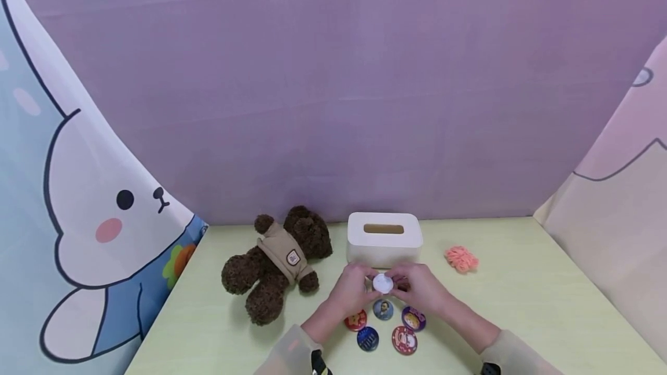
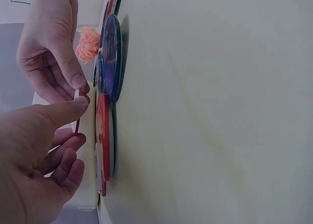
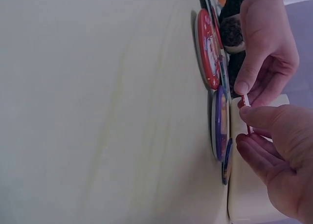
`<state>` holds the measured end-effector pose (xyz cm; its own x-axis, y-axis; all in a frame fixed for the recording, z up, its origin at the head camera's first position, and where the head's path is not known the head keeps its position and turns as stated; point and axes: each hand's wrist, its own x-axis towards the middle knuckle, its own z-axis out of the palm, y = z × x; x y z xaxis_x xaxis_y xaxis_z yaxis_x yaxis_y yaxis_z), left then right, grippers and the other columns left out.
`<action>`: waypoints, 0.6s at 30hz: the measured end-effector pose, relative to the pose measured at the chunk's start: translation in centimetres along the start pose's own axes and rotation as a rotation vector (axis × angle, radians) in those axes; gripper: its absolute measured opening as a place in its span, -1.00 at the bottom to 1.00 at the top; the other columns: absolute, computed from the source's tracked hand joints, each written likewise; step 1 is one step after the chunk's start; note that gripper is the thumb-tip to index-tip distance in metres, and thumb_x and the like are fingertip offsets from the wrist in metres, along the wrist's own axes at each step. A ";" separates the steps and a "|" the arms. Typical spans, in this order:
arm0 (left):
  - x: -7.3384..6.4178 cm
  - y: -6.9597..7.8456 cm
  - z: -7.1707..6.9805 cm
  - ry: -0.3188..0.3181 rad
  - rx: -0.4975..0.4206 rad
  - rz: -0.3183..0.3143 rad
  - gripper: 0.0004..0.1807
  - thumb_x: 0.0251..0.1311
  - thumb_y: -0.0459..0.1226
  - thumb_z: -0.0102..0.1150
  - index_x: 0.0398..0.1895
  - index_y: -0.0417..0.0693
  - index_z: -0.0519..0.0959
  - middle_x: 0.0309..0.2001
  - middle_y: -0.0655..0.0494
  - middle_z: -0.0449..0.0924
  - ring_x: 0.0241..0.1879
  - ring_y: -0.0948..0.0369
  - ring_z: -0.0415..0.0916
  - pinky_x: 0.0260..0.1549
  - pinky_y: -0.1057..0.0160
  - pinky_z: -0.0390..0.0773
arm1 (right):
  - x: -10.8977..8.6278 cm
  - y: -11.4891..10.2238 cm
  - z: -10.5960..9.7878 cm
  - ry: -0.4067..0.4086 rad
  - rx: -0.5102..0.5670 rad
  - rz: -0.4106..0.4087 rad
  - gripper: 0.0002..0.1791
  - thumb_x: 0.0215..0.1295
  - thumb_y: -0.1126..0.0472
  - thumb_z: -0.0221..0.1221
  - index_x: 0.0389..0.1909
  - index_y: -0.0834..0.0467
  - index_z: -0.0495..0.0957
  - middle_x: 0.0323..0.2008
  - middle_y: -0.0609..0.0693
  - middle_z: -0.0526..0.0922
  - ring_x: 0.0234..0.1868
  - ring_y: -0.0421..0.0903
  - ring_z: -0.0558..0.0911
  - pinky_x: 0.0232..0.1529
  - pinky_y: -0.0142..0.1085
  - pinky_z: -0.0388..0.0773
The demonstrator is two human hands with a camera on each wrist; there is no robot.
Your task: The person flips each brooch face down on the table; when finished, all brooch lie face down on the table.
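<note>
A small round button badge (image 1: pixel 383 283) is held up between both hands, just in front of the tissue box. Toward the head view it turns a white face; in the left wrist view its thin edge (image 2: pixel 77 125) shows red and white. My left hand (image 1: pixel 350 289) pinches it on the left side with thumb and fingers, and my right hand (image 1: pixel 421 288) pinches the opposite side. Below the hands lie several badges: a red one (image 1: pixel 356 320), a dark blue one (image 1: pixel 367 339), a light blue one (image 1: pixel 383 309), a purple one (image 1: pixel 414 318) and a larger red one (image 1: pixel 405 340).
Behind the hands stands a white tissue box (image 1: pixel 384 250). On the left a brown teddy bear (image 1: pixel 283 259) in a beige top lies on the pale green table (image 1: pixel 547 305). A pink fluffy scrunchie-like thing (image 1: pixel 461 259) lies to the right. A purple cloth (image 1: pixel 365 103) hangs behind.
</note>
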<state>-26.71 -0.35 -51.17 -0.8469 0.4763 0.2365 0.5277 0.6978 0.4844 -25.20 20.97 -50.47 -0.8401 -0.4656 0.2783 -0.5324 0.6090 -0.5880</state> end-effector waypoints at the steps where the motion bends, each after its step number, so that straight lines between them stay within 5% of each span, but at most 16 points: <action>1: 0.1 0.0 0.0 -0.003 0.013 0.002 -0.67 0.10 -0.18 0.65 -0.06 0.00 0.82 -0.19 0.21 0.81 -0.20 0.33 0.61 0.11 0.18 0.57 | 0.0 0.0 0.1 0.000 -0.003 -0.001 -0.72 0.22 0.30 0.51 -0.05 0.19 0.77 -0.15 0.05 0.82 -0.18 -0.04 0.82 -0.15 -0.36 0.79; 10: 0.4 -0.1 0.3 -0.003 0.087 0.009 -0.69 0.05 -0.16 0.68 -0.14 -0.01 0.83 -0.28 0.26 0.79 -0.19 0.33 0.60 0.13 0.22 0.55 | 0.2 0.1 0.4 0.026 -0.090 0.001 -0.72 0.17 0.27 0.54 -0.09 0.12 0.79 -0.26 -0.08 0.78 -0.31 -0.21 0.65 -0.30 -0.42 0.61; 18: 0.6 0.0 0.4 -0.012 0.136 0.032 -0.71 0.05 -0.15 0.68 -0.18 0.00 0.83 -0.32 0.27 0.80 -0.19 0.32 0.63 0.25 0.15 0.51 | 0.2 0.0 0.6 0.024 -0.135 -0.023 -0.68 0.12 0.32 0.55 -0.08 0.20 0.79 -0.20 0.00 0.80 -0.20 -0.07 0.72 -0.14 -0.30 0.72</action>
<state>-27.24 0.17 -51.38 -0.8290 0.5053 0.2396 0.5592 0.7479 0.3576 -25.36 20.51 -50.87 -0.8289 -0.4657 0.3098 -0.5593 0.6801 -0.4740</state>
